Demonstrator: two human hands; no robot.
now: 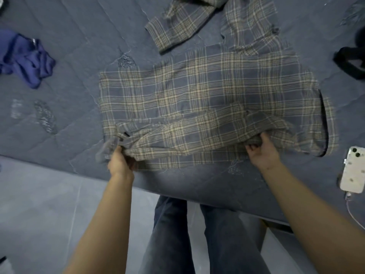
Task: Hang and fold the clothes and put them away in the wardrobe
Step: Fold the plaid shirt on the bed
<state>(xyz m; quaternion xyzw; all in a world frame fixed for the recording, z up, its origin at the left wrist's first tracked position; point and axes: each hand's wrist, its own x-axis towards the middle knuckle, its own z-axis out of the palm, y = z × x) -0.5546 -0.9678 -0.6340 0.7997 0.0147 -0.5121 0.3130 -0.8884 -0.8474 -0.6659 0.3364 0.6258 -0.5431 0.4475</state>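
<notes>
A grey and tan plaid shirt [197,95] lies spread on the dark blue bed [69,56], with one sleeve stretched toward the far side. Its near sleeve is folded across the body along the near edge. My left hand [120,161] grips the cuff end of that folded sleeve at the shirt's near left corner. My right hand [262,153] holds a bunch of the plaid cloth near the shoulder, on the near right.
A crumpled blue garment [27,58] lies at the far left of the bed. A black item [351,60] sits at the right edge. A white phone [353,173] on a cable lies near the bed's right front. The pale floor and my legs are below.
</notes>
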